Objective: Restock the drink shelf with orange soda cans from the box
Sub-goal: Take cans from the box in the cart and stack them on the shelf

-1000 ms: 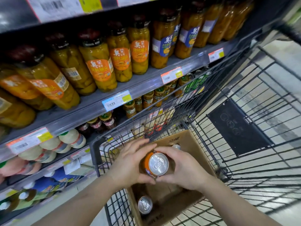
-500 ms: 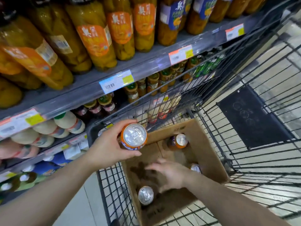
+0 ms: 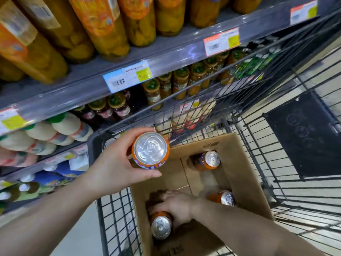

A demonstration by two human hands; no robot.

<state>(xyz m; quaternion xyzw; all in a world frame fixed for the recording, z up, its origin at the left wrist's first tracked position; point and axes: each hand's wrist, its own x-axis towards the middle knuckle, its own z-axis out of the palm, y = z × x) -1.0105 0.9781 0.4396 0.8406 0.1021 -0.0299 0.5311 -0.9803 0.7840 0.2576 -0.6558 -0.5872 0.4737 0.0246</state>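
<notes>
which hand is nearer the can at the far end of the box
Left. The left hand holds another can above the box's near-left rim, beside the far can; the right hand is down at the near end.

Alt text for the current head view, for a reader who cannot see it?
The left hand holds an orange soda can above a cardboard box in a wire cart, while the right hand grips another can inside the box. Jar-stocked shelves stand beside.

Definitely a supermarket aisle: grey metal shelves (image 3: 166, 58) with barcode price tags (image 3: 127, 76), rows of tall jars of yellow fruit (image 3: 108, 28), plus a black wire shopping cart (image 3: 276, 145).
</notes>
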